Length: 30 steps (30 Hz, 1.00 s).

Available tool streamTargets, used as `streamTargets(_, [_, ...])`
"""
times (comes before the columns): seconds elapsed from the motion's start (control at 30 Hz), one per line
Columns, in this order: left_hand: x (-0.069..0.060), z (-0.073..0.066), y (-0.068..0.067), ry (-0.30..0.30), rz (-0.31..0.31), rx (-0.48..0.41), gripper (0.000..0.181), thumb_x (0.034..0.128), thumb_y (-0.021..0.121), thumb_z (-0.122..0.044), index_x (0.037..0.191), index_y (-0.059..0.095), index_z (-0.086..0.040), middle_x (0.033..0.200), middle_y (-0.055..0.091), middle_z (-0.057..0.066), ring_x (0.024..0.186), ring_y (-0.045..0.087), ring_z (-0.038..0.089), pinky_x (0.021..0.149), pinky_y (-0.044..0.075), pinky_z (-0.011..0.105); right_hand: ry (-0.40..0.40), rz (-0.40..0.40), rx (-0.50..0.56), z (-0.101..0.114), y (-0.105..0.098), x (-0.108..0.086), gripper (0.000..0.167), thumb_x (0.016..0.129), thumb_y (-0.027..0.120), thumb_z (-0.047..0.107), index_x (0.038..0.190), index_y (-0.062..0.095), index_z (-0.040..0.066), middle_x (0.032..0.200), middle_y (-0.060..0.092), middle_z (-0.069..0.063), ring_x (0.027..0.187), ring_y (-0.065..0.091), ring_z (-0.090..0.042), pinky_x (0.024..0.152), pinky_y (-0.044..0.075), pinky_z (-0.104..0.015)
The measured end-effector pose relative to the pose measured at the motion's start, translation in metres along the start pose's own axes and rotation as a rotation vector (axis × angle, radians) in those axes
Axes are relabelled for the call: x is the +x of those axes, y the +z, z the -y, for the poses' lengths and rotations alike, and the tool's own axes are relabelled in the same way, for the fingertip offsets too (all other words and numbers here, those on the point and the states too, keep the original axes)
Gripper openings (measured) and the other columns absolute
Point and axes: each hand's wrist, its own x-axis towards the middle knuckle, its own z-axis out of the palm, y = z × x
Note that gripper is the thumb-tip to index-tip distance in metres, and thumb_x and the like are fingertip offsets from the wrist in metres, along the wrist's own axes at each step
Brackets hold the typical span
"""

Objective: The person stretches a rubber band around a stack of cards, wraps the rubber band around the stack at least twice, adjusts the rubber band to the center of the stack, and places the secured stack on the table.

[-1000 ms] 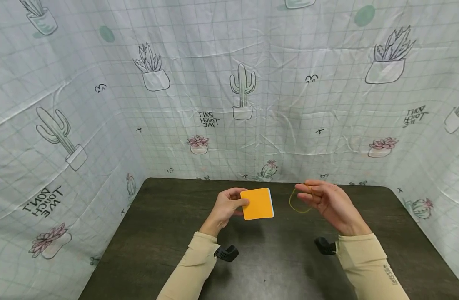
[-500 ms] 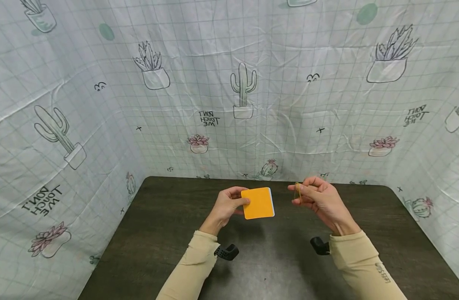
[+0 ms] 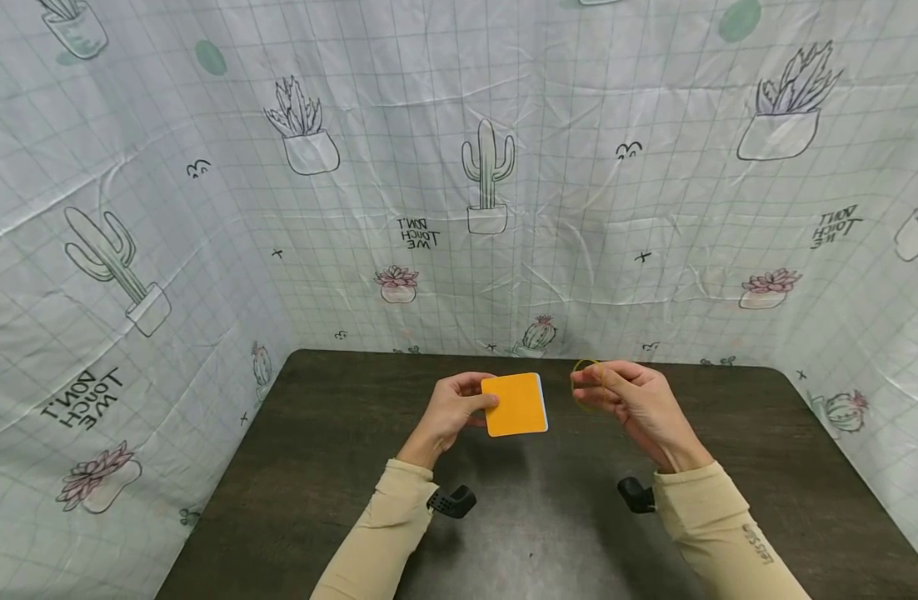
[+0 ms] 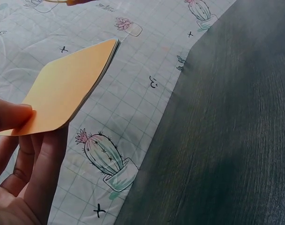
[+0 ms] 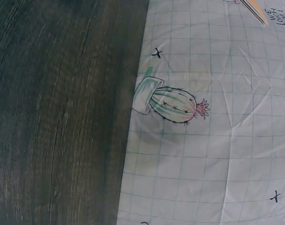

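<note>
In the head view my left hand point(image 3: 450, 410) pinches a thin stack of square cards point(image 3: 516, 405), orange on top, thumb on the orange face and fingers beneath. The left wrist view shows the layered edge of the same stack point(image 4: 69, 86), held by the left hand point(image 4: 30, 173). To the right of the stack, apart from it, my right hand point(image 3: 642, 404) holds a thin yellow loop point(image 3: 576, 364) at its fingertips. In the right wrist view a corner of the stack point(image 5: 255, 11) shows at the top; the right hand is out of that frame.
Both hands are raised over a dark wooden table point(image 3: 331, 433). A white grid-patterned cloth point(image 3: 579, 200) with printed cacti hangs behind and at both sides. Each wrist carries a black device, the left one point(image 3: 453, 502) and the right one point(image 3: 636, 495).
My right hand has moved left, nearer the stack, and turned; the yellow loop looked narrow half a second ago and is spread wider now. The left hand has stayed nearly still.
</note>
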Motion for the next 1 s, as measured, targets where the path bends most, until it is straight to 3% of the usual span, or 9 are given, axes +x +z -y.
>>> streamTargets(0.1, [0.000, 0.001, 0.000, 0.004, 0.005, -0.004, 0.032, 0.0877, 0.076, 0.000, 0.119, 0.070, 0.003, 0.097, 0.071, 0.010, 0.084, 0.072, 0.026, 0.065, 0.062, 0.039, 0.007, -0.016, 0.002, -0.001, -0.001, 0.001, 0.022, 0.105, 0.054, 0.009, 0.115, 0.073, 0.005, 0.112, 0.074, -0.007, 0.096, 0.073, -0.022, 0.092, 0.056, -0.036])
streamTargets(0.37, [0.000, 0.004, -0.001, 0.005, 0.006, -0.002, 0.032, 0.0875, 0.076, 0.000, 0.119, 0.070, 0.004, 0.097, 0.070, 0.010, 0.085, 0.072, 0.025, 0.065, 0.062, 0.039, -0.030, 0.028, 0.018, -0.006, -0.002, -0.001, 0.025, 0.107, 0.049, 0.007, 0.106, 0.073, 0.004, 0.107, 0.075, -0.010, 0.099, 0.073, -0.024, 0.089, 0.057, -0.038])
streamTargets(0.73, [-0.001, 0.004, 0.000, -0.013, 0.013, -0.010, 0.033, 0.0867, 0.076, 0.002, 0.119, 0.070, 0.002, 0.098, 0.069, 0.010, 0.085, 0.071, 0.023, 0.067, 0.062, 0.041, -0.032, 0.040, -0.054, -0.010, -0.002, 0.001, 0.028, 0.108, 0.047, 0.012, 0.121, 0.069, 0.000, 0.124, 0.069, -0.006, 0.104, 0.071, -0.030, 0.092, 0.056, -0.041])
streamTargets(1.0, [-0.002, -0.005, 0.001, 0.009, 0.035, -0.004, 0.033, 0.0869, 0.075, 0.002, 0.120, 0.071, 0.001, 0.098, 0.067, 0.010, 0.085, 0.070, 0.023, 0.067, 0.062, 0.040, 0.017, 0.105, -0.097, -0.012, -0.009, 0.007, 0.036, 0.106, 0.051, 0.008, 0.141, 0.052, -0.001, 0.134, 0.061, -0.008, 0.112, 0.067, -0.033, 0.092, 0.053, -0.050])
